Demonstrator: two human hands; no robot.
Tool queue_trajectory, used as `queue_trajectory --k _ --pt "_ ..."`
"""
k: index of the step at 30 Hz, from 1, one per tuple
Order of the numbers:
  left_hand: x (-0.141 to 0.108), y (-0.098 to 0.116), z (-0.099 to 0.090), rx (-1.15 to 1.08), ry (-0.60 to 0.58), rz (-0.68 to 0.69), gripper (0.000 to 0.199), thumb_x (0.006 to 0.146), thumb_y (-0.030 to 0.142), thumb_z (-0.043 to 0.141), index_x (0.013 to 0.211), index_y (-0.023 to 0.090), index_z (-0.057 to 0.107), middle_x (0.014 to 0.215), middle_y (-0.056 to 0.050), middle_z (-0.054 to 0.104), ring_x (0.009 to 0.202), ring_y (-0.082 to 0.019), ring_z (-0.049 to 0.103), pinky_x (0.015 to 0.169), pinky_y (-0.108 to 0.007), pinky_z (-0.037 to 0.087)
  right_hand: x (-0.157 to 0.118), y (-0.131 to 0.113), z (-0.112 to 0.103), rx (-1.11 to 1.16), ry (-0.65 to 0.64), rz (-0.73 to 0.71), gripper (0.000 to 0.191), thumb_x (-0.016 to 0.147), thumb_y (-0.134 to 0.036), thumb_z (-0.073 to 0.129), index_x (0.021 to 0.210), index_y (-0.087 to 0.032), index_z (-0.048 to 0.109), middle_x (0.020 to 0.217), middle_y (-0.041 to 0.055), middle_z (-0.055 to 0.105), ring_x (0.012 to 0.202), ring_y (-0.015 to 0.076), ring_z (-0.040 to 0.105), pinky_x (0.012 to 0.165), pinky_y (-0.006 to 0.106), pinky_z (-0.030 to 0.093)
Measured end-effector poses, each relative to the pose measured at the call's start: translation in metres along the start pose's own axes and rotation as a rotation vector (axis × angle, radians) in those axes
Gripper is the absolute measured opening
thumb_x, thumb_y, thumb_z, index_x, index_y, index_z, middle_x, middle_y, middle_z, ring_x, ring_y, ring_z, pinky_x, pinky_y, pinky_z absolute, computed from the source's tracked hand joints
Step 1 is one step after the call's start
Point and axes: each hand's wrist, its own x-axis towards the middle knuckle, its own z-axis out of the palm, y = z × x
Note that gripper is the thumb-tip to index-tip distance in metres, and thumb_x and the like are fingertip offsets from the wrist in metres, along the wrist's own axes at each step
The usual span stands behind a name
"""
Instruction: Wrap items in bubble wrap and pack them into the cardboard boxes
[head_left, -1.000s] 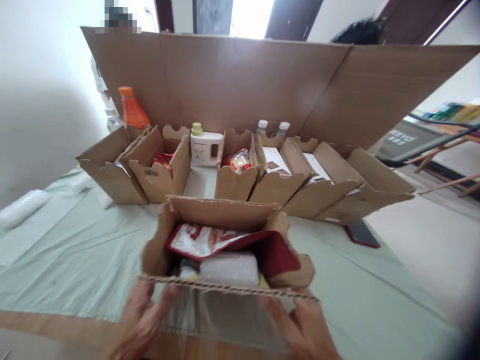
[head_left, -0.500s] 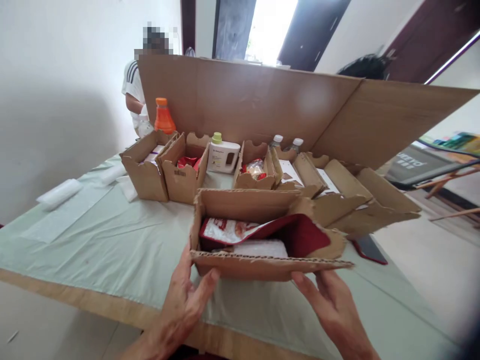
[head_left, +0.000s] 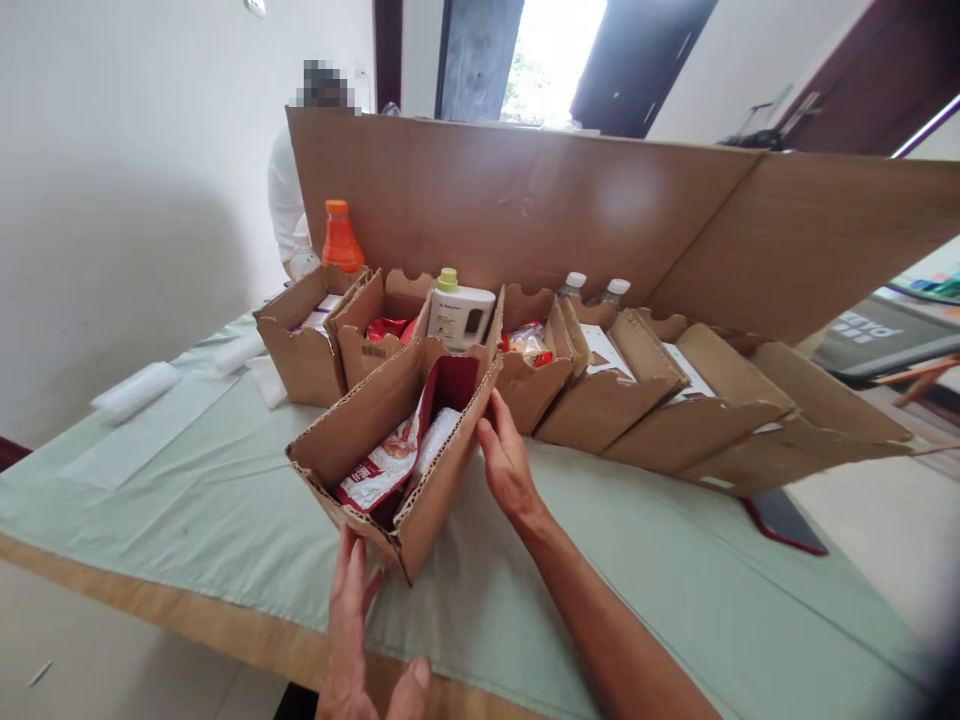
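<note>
Cardboard box (head_left: 441, 503), frame centre, angled (red-and-white pouch (head_left: 387, 467) inside). Step, apparently: positioning. Left hand (head_left: 351, 630) at near end, right hand (head_left: 510, 468) against right side; grips open. Calls for even two-handed support.

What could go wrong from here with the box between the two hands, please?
The box might knock the white bottle just beyond its far end. Its wall could catch on the neighbouring carton, close on its left. With the left hand open and the right hand along one side, it might also twist.
</note>
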Motion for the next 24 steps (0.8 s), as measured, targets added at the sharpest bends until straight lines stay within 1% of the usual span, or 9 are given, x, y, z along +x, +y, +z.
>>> queue_trajectory --k 3,7,10,12,15,18,20,22,24 --pt "0.006 0.005 0.008 -0.095 0.032 -0.081 0.118 0.078 0.029 0.080 0.159 0.056 0.000 0.175 0.006 0.006 0.156 -0.046 0.015 0.110 -0.064 0.051 0.004 0.005 0.009 -0.045 0.086 -0.022 0.065 0.100 -0.059 0.044 0.151 -0.019 0.049 0.157 0.0125 0.048 0.146 0.0276 0.043 0.125 0.050 0.029" --pt "0.008 0.006 0.019 -0.154 0.030 -0.117 0.117 0.078 0.033 0.080 0.159 0.057 0.000 0.175 0.007 0.006 0.157 -0.044 0.011 0.111 -0.064 0.050 0.008 0.007 0.014 -0.047 0.118 -0.029 0.059 0.101 -0.056 0.041 0.146 -0.020 0.054 0.153 0.0115 0.053 0.141 0.0278 0.048 0.122 0.049 0.033" --pt "0.008 0.004 0.025 -0.161 0.023 -0.115 0.117 0.081 0.036 0.078 0.162 0.049 -0.006 0.175 0.001 0.009 0.158 -0.043 0.009 0.112 -0.065 0.049 0.009 0.005 0.014 -0.044 0.118 -0.037 0.056 0.102 -0.053 0.040 0.144 -0.021 0.055 0.150 0.0109 0.056 0.139 0.0266 0.050 0.121 0.047 0.035" --pt "0.009 0.002 0.027 -0.162 0.015 -0.115 0.115 0.082 0.037 0.077 0.163 0.045 -0.004 0.174 -0.002 0.012 0.158 -0.043 0.009 0.112 -0.064 0.049 0.009 0.004 0.015 -0.044 0.122 -0.053 0.055 0.102 -0.051 0.040 0.144 -0.020 0.055 0.150 0.0112 0.055 0.140 0.0257 0.049 0.122 0.046 0.034" --pt "0.010 0.001 0.028 -0.162 -0.005 -0.111 0.114 0.082 0.037 0.079 0.164 0.043 0.000 0.174 -0.004 0.014 0.158 -0.044 0.009 0.112 -0.063 0.049 0.011 0.004 0.015 -0.042 0.133 -0.082 0.054 0.102 -0.049 0.040 0.144 -0.018 0.055 0.150 0.0129 0.055 0.141 0.0248 0.048 0.122 0.044 0.033" --pt "0.012 0.001 0.030 -0.143 -0.018 -0.098 0.122 0.077 0.036 0.083 0.164 0.041 -0.003 0.174 -0.007 0.011 0.157 -0.046 0.004 0.111 -0.065 0.049 0.013 0.006 0.014 -0.043 0.135 -0.096 0.054 0.102 -0.050 0.040 0.144 -0.019 0.056 0.151 0.0118 0.054 0.142 0.0242 0.048 0.123 0.044 0.032" --pt "0.014 0.001 0.032 -0.132 -0.021 -0.086 0.124 0.076 0.036 0.084 0.163 0.043 -0.004 0.175 -0.006 0.009 0.158 -0.047 0.004 0.110 -0.066 0.049 0.014 0.007 0.012 -0.044 0.136 -0.102 0.054 0.102 -0.051 0.040 0.143 -0.021 0.057 0.152 0.0102 0.054 0.142 0.0239 0.048 0.123 0.044 0.032" --pt "0.017 0.002 0.034 -0.128 -0.035 -0.078 0.125 0.075 0.035 0.084 0.162 0.048 -0.005 0.175 -0.003 0.007 0.158 -0.045 0.009 0.109 -0.066 0.051 0.016 0.008 0.010 -0.052 0.135 -0.104 0.055 0.102 -0.054 0.039 0.142 -0.022 0.058 0.151 0.0091 0.055 0.142 0.0240 0.048 0.123 0.044 0.032" --pt "0.021 0.001 0.036 -0.125 -0.055 -0.072 0.122 0.075 0.033 0.083 0.162 0.051 -0.001 0.175 0.000 0.007 0.157 -0.045 0.012 0.108 -0.065 0.052 0.016 0.009 0.007 -0.064 0.125 -0.096 0.056 0.102 -0.057 0.038 0.141 -0.024 0.059 0.150 0.0079 0.056 0.142 0.0244 0.048 0.123 0.043 0.033"
